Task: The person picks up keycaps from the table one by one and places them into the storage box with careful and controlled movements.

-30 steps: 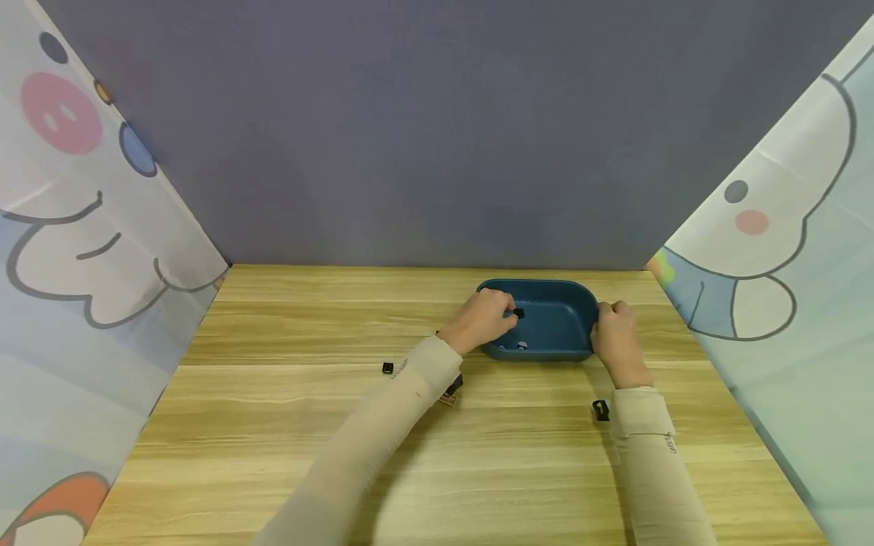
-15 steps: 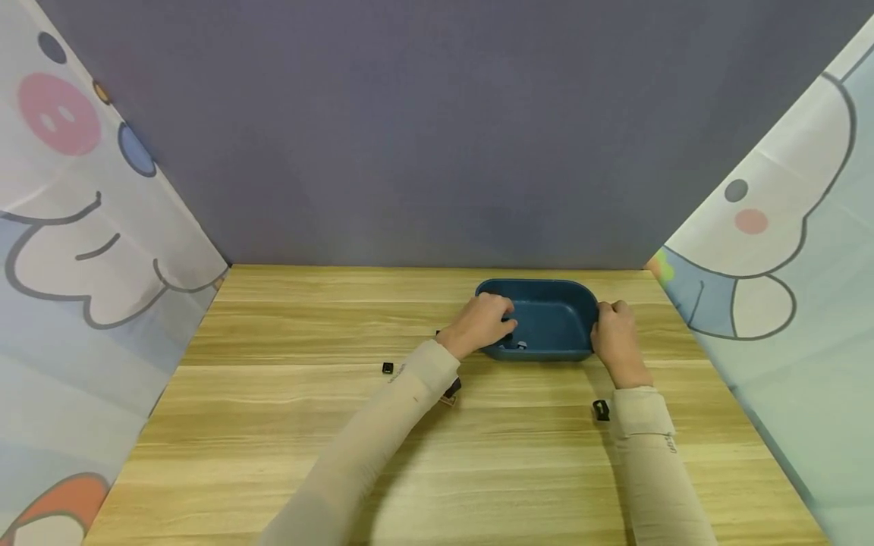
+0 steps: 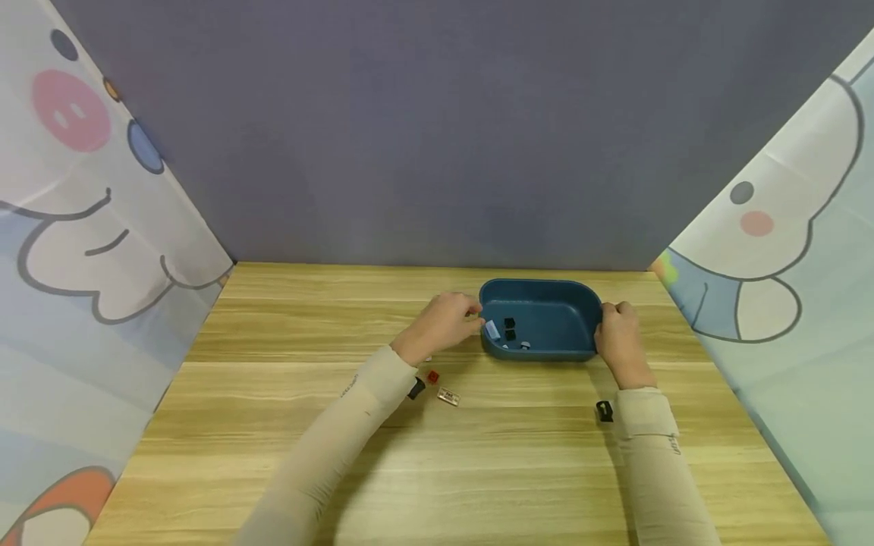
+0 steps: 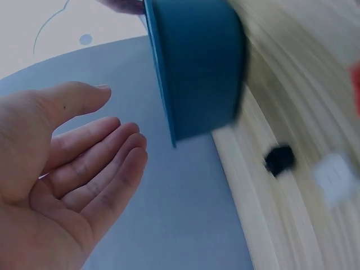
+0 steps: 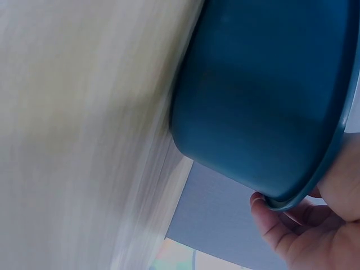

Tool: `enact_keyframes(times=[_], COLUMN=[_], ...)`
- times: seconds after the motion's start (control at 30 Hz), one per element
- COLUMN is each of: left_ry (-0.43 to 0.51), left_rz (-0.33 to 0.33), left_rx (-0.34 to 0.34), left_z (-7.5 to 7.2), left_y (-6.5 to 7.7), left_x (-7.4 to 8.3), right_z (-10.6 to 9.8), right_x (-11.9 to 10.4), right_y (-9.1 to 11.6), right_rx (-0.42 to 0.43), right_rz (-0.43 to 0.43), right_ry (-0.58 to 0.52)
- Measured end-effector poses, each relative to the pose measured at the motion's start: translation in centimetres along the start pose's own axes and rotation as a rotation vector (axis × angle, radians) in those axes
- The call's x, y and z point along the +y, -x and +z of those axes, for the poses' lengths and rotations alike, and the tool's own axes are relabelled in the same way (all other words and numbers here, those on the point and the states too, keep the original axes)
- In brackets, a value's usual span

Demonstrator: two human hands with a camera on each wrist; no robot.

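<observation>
A dark blue plastic bin stands on the wooden table. Inside it lie two small black cubes, a pale blue block and a tiny grey-white piece. My right hand grips the bin's right end, thumb and fingers over the rim in the right wrist view. Just outside the left end hovers my left hand, its palm bare and fingers loosely bent in the left wrist view. Below that hand are a red cube, a black piece and a tan printed tile.
Another black piece lies beside the right sleeve. In the left wrist view, a white block and a dark piece rest on the table. A grey panel rises behind the table, with cartoon-printed cloths at both sides.
My left hand lowered a small black cube into the bin, let it go and moved left past the rim. My right hand has kept its grip on the bin.
</observation>
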State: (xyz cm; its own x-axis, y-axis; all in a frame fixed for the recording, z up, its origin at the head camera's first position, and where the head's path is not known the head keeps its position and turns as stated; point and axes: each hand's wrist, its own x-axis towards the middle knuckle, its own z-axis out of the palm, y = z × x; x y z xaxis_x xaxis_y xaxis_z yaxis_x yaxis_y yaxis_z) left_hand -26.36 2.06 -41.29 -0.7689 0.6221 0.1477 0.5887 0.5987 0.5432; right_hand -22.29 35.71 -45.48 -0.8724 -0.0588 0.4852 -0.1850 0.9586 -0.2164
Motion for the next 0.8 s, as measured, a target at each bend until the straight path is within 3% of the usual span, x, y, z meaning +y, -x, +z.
enact_keyframes(times=[0.4, 0.8], left_ry=[-0.027, -0.023], left_rz=[-0.066, -0.194], left_rx=[0.008, -0.078], left_z=[-0.2, 1.1], left_y=[2.5, 3.2], left_x=[-3.7, -6.1], right_z=[-0.4, 0.0], right_x=[0.0, 0.0], right_y=[0.1, 0.1], right_rx=[-0.031, -0.006], right_rz=[0.024, 0.007], right_ry=[0.009, 0.017])
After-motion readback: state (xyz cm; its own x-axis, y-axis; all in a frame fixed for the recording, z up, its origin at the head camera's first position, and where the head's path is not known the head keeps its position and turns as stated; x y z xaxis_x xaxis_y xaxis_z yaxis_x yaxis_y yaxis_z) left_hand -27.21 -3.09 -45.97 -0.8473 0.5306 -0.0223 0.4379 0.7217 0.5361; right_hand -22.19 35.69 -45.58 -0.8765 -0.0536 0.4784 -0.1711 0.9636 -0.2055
